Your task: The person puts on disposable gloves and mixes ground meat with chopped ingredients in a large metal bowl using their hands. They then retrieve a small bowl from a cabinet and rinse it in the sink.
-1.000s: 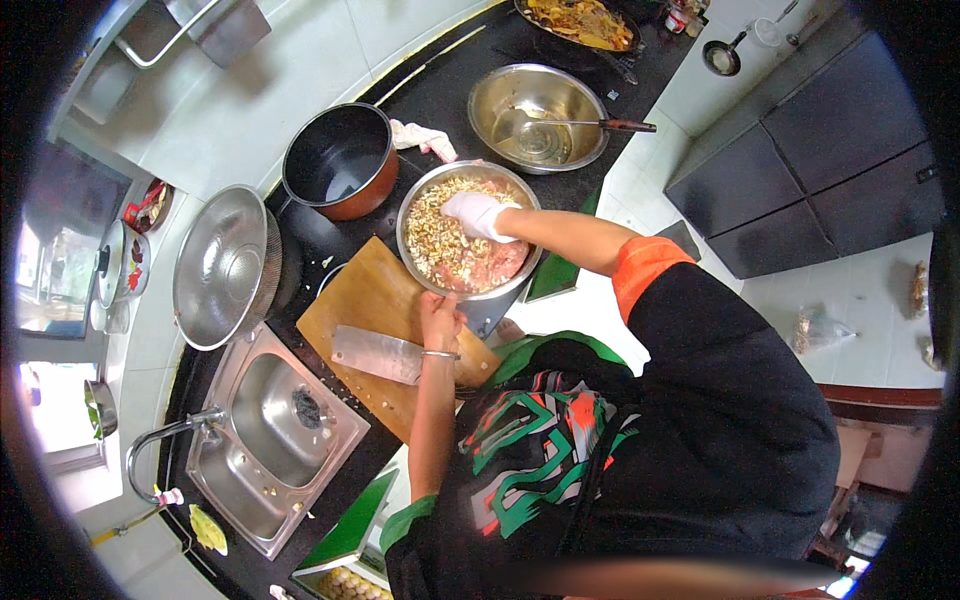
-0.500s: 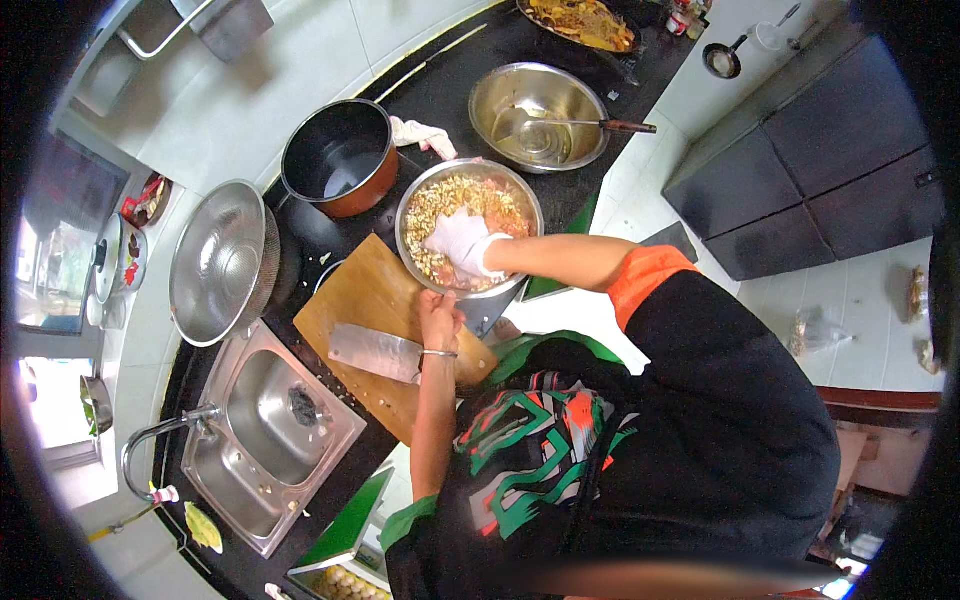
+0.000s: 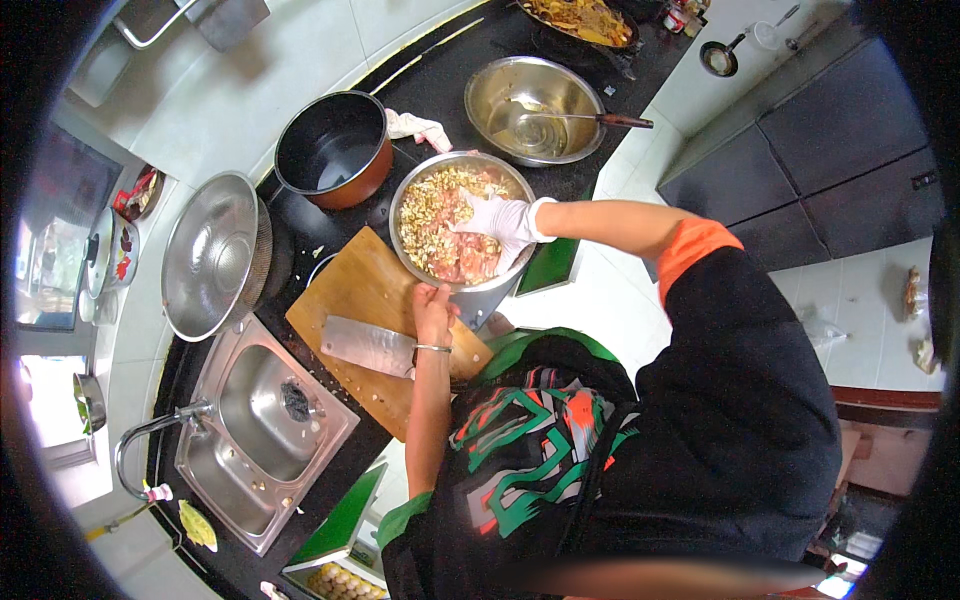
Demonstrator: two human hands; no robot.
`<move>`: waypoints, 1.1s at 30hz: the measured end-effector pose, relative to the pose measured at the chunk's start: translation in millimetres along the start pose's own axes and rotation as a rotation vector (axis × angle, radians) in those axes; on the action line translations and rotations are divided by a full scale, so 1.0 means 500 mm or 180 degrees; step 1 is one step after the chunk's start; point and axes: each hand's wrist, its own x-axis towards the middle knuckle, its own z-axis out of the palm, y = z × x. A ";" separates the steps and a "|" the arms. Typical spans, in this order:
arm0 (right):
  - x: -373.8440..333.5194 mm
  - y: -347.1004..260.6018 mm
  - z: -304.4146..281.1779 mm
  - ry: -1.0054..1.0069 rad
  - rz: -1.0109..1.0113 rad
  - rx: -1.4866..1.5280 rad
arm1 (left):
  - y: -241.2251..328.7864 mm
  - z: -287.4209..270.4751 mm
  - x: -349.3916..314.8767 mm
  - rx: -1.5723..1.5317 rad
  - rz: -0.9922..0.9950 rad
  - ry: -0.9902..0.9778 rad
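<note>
A steel mixing bowl (image 3: pixel 508 171) holds raw pinkish minced meat (image 3: pixel 462 262) with pale chopped bits (image 3: pixel 428 205) through it. My right hand (image 3: pixel 500 222), in a thin white glove, is inside the bowl; its visible fingers spread over the mixture, their tips partly sunk in it. Bare, and with a bangle at the wrist, my left hand (image 3: pixel 434 314) pinches the bowl's near rim. Under that wrist lies a cleaver (image 3: pixel 362 346), flat on a wooden cutting board (image 3: pixel 350 285); the forearm covers its handle end.
Behind the bowl stand a dark-lined pot (image 3: pixel 335 150), a crumpled cloth (image 3: pixel 418 130) and a larger steel basin (image 3: pixel 490 98) with a ladle (image 3: pixel 610 120). A perforated colander (image 3: pixel 215 255) and a double sink (image 3: pixel 265 400) are at left. A filled dish (image 3: pixel 585 22) sits far back.
My right hand has shifted right within the bowl and its fingers have spread, uncovering more pink meat. My left hand stays at the rim. The whole view has shifted slightly.
</note>
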 end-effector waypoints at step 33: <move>0.063 -0.002 0.031 -0.0574 0.0900 -0.0030 | 0.008 -0.006 -0.002 0.0178 0.0010 0.0053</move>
